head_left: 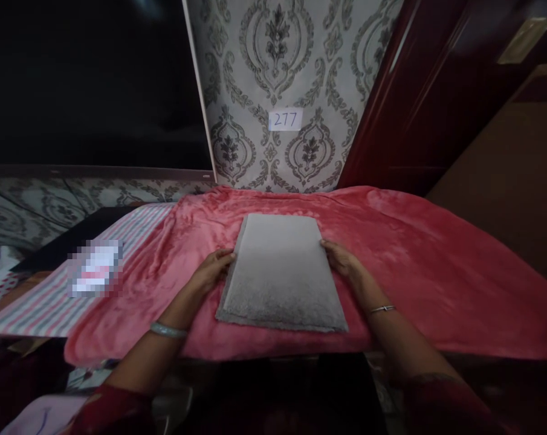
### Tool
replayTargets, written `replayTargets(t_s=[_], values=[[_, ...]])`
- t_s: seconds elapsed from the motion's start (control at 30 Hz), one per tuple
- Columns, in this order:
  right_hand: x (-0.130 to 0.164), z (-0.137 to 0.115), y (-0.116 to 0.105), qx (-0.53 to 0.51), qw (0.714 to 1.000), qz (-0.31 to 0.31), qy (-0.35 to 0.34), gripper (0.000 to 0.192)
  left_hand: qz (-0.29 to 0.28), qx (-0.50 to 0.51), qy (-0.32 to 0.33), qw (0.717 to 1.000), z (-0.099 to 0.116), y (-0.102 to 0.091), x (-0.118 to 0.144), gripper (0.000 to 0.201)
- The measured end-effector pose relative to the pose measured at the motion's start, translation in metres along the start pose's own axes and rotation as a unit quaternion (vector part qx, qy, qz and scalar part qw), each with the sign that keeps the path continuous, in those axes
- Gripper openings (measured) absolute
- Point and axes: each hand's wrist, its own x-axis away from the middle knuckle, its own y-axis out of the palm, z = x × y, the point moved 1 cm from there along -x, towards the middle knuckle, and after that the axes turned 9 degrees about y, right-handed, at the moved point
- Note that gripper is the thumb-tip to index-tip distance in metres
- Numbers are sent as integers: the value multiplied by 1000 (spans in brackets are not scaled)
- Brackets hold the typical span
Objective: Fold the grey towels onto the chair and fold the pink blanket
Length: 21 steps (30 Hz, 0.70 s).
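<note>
A folded grey towel [280, 272] lies flat on a pink fleece blanket [413, 254] that covers the table. My left hand [211, 270] rests against the towel's left edge, fingers curled at its side. My right hand [342, 260] touches the towel's right edge in the same way. Whether the fingers reach under the towel is hidden. Each wrist wears a bangle.
A striped pink and grey cloth [51, 296] lies left of the blanket, with a blurred white item [95, 269] on it. Patterned wallpaper with a paper label reading 277 [285, 119] stands behind. A dark red door [436, 90] is at the right, a dark screen [87, 78] at the left.
</note>
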Motion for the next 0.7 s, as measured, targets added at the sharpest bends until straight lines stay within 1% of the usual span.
replayTargets(t_s=[0.07, 0.13, 0.23, 0.3, 0.37, 0.5, 0.7], values=[[15, 6, 1, -12, 1000, -10, 15, 21, -25, -11, 10, 1000, -2, 5, 3, 60], [29, 9, 3, -23, 999, -22, 20, 25, -33, -24, 21, 999, -1, 10, 6, 60], [44, 9, 10, -23, 999, -44, 1, 38, -29, -64, 39, 997, 2, 16, 9, 66], [50, 7, 15, -14, 999, -45, -16, 46, -28, -89, 52, 994, 2, 18, 9, 72], [53, 6, 18, -10, 999, -32, -26, 50, -29, -95, 59, 993, 1, 20, 9, 76], [51, 10, 20, -4, 999, -1, -41, 54, -25, -73, 60, 995, -4, 20, 10, 79], [44, 21, 17, 23, 996, 19, -80, 59, -48, -54, 46, 996, -7, 16, 11, 75]])
